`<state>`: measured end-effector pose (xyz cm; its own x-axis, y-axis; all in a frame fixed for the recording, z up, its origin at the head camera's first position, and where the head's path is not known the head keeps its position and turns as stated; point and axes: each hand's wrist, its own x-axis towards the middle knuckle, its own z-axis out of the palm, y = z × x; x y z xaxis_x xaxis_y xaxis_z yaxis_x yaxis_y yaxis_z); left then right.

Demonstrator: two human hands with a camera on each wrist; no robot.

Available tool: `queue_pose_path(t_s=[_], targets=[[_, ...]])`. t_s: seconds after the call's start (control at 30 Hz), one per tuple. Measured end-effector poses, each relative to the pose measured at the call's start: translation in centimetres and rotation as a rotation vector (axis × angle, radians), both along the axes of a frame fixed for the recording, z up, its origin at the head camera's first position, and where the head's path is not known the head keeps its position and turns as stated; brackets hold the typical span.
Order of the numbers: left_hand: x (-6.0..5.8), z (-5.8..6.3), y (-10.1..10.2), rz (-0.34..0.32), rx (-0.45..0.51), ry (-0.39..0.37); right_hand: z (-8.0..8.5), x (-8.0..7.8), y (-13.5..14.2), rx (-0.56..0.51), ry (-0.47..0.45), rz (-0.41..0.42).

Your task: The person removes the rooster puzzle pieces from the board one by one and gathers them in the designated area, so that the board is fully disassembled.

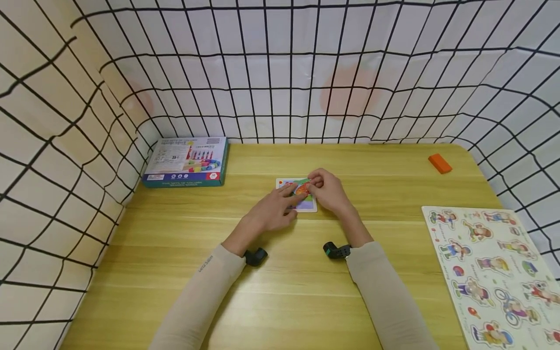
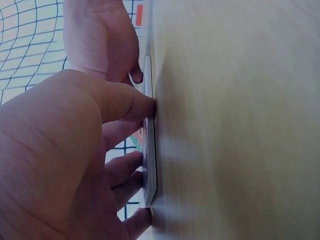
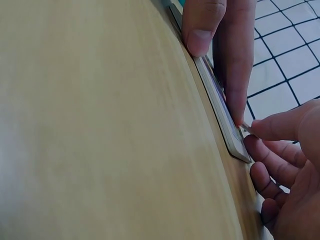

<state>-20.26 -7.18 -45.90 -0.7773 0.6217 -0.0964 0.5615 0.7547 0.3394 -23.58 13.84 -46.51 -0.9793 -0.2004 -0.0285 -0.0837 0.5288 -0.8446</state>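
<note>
A small colourful puzzle board (image 1: 309,206), thin and pale-edged, lies flat on the table in front of both hands. My left hand (image 1: 274,208) rests over its left part, fingers extended and pressing on its face. In the left wrist view the left thumb (image 2: 131,103) touches the near edge. My right hand (image 1: 330,192) is at the board's right side. Between its thumb and index finger it pinches a thin puzzle piece (image 3: 246,128), tilted up from the board. Red and orange print (image 1: 304,189) shows between the hands; the left fingers hide part of the picture.
A boxed toy set (image 1: 185,163) lies at the back left of the wooden table (image 1: 280,291). An orange block (image 1: 439,164) sits at the back right. A large board with printed figures (image 1: 494,267) covers the right front. Black wire mesh (image 1: 271,68) encloses the back and sides.
</note>
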Motion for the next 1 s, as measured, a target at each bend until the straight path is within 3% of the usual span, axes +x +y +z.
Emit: queue_pose_path(t_s=[0.3,0.57,0.87,1.0], targets=[[0.2,0.1,0.0,-0.004,0.023,-0.010,0.0,0.2,-0.1,0.007,0.033,-0.017],[0.2,0.1,0.0,0.001,0.028,-0.009,-0.4,-0.2,0.4,-0.023,0.051,-0.102],[0.3,0.3,0.1,0.016,0.013,-0.006,0.1,-0.2,2.8,-0.103,-0.021,-0.148],[0.2,0.4,0.0,0.026,0.012,-0.022,0.2,-0.3,4.1,-0.064,-0.020,-0.164]])
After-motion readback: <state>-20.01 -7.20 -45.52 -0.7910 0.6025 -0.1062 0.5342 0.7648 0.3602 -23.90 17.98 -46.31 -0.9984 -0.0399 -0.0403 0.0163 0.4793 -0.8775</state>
